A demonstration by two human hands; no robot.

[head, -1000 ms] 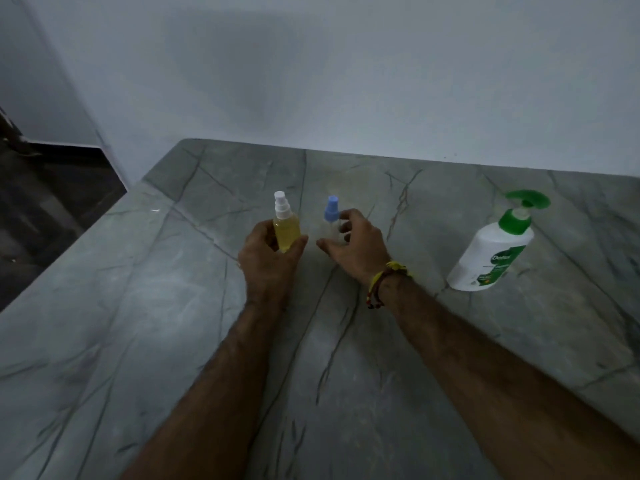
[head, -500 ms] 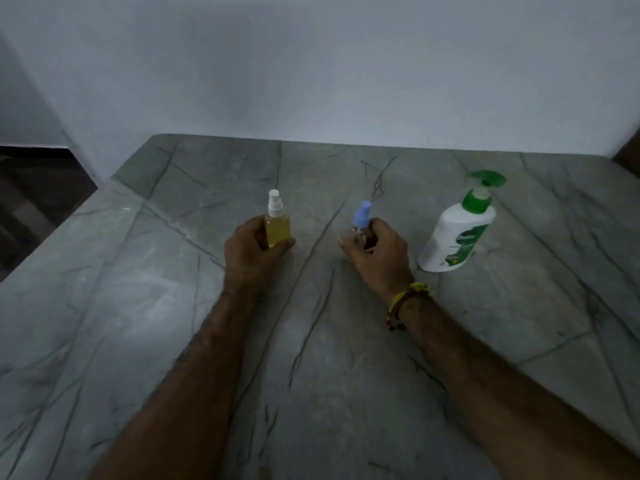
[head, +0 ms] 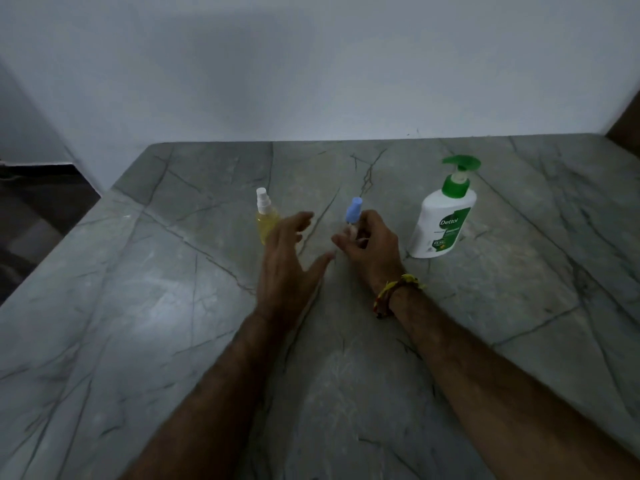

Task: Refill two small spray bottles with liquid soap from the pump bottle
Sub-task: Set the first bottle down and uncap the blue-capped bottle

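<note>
A small spray bottle with yellow liquid and a white nozzle stands upright on the grey marble counter. My left hand is just right of it, fingers spread, holding nothing. My right hand grips a small clear spray bottle with a blue cap; its body is mostly hidden by my fingers. The white pump bottle with a green pump head stands upright to the right of that hand, apart from it.
A white wall runs along the back of the counter. The counter's left edge drops to a dark floor. A brown surface shows at the far right.
My left hand has let go of the yellow spray bottle and shifted right with its fingers spread. My right hand keeps hold of the blue-capped bottle. The view has shifted slightly.
</note>
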